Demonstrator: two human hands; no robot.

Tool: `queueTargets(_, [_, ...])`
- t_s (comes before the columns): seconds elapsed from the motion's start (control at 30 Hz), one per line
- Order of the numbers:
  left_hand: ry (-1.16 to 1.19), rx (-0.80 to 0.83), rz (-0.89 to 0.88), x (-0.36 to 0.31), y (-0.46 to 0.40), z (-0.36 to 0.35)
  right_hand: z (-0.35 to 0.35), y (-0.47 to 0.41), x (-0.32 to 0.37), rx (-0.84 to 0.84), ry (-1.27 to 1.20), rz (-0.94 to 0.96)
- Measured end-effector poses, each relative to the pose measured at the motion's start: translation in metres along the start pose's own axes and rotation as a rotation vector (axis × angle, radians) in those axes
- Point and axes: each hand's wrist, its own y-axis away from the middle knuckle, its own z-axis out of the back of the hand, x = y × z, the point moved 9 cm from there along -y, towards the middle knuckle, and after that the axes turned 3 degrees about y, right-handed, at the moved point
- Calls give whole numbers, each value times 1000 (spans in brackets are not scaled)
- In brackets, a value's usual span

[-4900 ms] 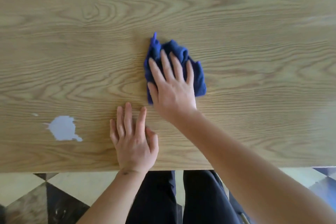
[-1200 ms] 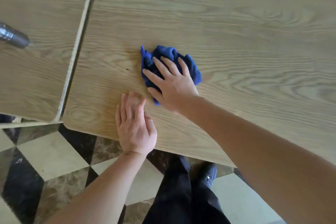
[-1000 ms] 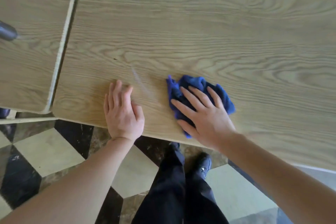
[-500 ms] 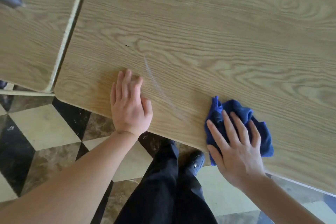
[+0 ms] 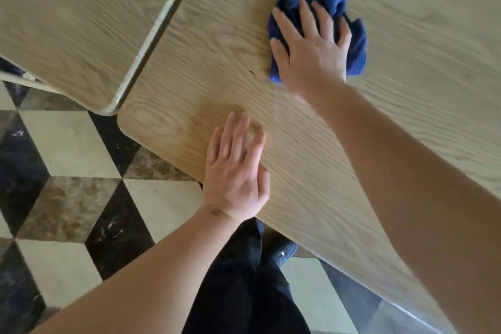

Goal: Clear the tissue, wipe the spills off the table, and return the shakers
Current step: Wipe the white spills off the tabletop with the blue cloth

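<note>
Head view, looking down. A wood-grain worktop [image 5: 406, 35] runs from the near right to the far side, its rounded near-left corner lying over a floor [image 5: 67, 144] of cream, black and brown marble diamonds. A second worktop [image 5: 67, 8] of the same finish sits just beside it at the left, the two separated by a narrow gap edged with a pale rim. The near edge of the main worktop slants down to the right; bare wood extends to the right and far side of the hands. A faint wet streak [image 5: 276, 106] crosses the wood between the hands, and a small dark speck [image 5: 252, 72] lies left of the cloth. The right hand [image 5: 311, 49], fingers spread and straight, presses flat on a crumpled blue cloth [image 5: 355, 43] on the worktop. The left hand [image 5: 235, 168] rests flat, fingers straight and close together, at the near edge, holding nothing. Dark trousers [image 5: 244, 293] and a shoe [image 5: 282, 251] show below.
</note>
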Motion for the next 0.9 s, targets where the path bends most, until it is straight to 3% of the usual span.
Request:
queueTargets(0.17, [24, 0, -13, 3, -1, -1, 4, -60, 11, 14, -6, -34])
queueTargets(0.37, [55, 3, -10, 6, 0, 0, 1, -25, 28, -7, -14, -6])
queueTargets(0.67, [227, -179, 61, 9, 6, 9, -12, 144, 31, 64, -8, 107])
queueTargets(0.9, [200, -191, 44, 4, 9, 9, -20, 323, -38, 215, 69, 53])
